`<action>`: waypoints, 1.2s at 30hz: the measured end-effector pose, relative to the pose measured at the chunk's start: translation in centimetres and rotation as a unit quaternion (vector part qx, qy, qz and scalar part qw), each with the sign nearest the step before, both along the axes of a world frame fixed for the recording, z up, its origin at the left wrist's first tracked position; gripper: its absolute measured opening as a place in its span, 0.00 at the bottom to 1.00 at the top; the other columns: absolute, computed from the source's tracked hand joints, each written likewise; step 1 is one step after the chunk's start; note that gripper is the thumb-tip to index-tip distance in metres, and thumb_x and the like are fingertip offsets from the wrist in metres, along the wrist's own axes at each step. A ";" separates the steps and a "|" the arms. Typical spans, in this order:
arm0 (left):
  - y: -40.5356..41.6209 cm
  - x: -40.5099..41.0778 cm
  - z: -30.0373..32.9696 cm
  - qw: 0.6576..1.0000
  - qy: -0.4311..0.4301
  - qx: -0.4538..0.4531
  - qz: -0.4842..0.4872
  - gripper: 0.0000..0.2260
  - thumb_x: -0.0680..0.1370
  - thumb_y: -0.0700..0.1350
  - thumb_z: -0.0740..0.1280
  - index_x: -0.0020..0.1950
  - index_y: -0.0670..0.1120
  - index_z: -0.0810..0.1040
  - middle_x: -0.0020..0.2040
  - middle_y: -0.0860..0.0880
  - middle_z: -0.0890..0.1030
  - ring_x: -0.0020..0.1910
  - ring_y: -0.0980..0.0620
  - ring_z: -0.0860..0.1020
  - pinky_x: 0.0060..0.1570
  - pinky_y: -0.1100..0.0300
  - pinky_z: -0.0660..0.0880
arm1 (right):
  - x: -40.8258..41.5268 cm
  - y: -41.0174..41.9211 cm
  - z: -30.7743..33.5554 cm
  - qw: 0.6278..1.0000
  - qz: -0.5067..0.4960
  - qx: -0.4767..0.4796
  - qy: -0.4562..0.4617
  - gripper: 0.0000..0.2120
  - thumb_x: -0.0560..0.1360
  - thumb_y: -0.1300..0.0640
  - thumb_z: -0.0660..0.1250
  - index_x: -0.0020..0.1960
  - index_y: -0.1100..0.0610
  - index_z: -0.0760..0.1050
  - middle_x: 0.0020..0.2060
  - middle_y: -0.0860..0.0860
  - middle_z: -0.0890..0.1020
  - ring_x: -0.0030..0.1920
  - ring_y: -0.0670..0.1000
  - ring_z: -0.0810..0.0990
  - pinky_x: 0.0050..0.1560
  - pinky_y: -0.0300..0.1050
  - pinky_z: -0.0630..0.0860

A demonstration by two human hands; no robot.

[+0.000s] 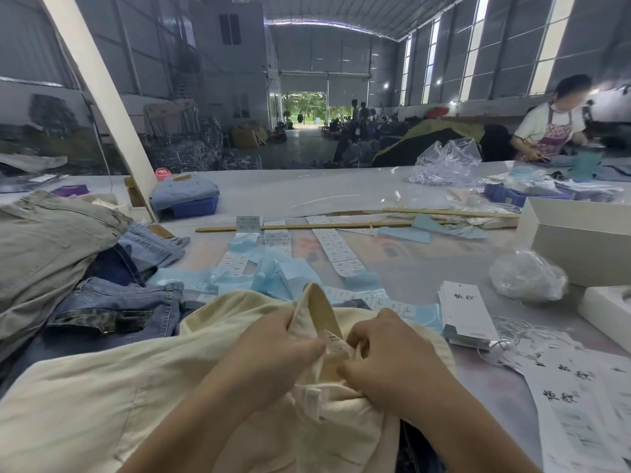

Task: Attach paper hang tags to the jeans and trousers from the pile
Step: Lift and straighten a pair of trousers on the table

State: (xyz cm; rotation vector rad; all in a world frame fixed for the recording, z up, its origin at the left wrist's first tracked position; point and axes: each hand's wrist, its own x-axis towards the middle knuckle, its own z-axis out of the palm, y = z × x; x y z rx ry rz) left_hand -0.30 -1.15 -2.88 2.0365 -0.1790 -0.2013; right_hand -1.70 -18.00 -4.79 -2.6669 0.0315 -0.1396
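Cream trousers (102, 387) lie across the near edge of the table (426, 268). Both hands grip their bunched waistband: the left hand (273, 349) pinches the fabric beside a small sewn-in label (336, 343), the right hand (392, 363) clutches it opposite. A stack of hang tags (466, 314) lies just to the right, with jeans (112, 312) piled to the left.

Big warehouse hall, arched corrugated roof (336, 15) overhead. Grey metal walls. Tall window strips (474, 49) on right side let in daylight. Far end: open doorway (305, 109), green trees outside, bright. Grey concrete floor (302, 145) runs toward it. Pale slanted beam (99, 93) crosses left foreground. Long work table (307, 189), glossy pale top. Small wall lamps (386, 86) glow on right.
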 end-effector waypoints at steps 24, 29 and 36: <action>-1.8 1.9 -2.0 0.849 -0.442 0.281 -0.064 0.03 0.71 0.43 0.73 0.42 0.51 0.85 0.38 0.56 0.77 0.36 0.52 0.77 0.36 0.61 0.68 | -0.3 -0.3 -2.5 0.986 -0.008 0.071 -0.151 0.05 0.71 0.44 0.67 0.45 0.42 0.79 0.44 0.38 0.71 0.50 0.43 0.69 0.55 0.44 0.66; -0.4 0.4 -2.4 0.852 -0.476 0.204 -0.075 0.07 0.69 0.39 0.76 0.37 0.49 0.82 0.34 0.54 0.74 0.32 0.51 0.74 0.31 0.55 0.74 | -0.3 -0.1 -2.5 0.983 0.014 0.016 -0.183 0.16 0.69 0.41 0.65 0.55 0.41 0.77 0.55 0.38 0.67 0.60 0.45 0.62 0.59 0.43 0.57; 1.7 -1.5 -4.6 0.888 -0.444 0.114 -0.034 0.03 0.74 0.44 0.70 0.42 0.51 0.83 0.40 0.58 0.81 0.36 0.59 0.80 0.32 0.57 0.77 | -0.6 0.1 -1.4 0.968 0.149 -0.007 -0.202 0.13 0.67 0.34 0.67 0.45 0.39 0.82 0.48 0.35 0.76 0.54 0.43 0.68 0.56 0.48 0.64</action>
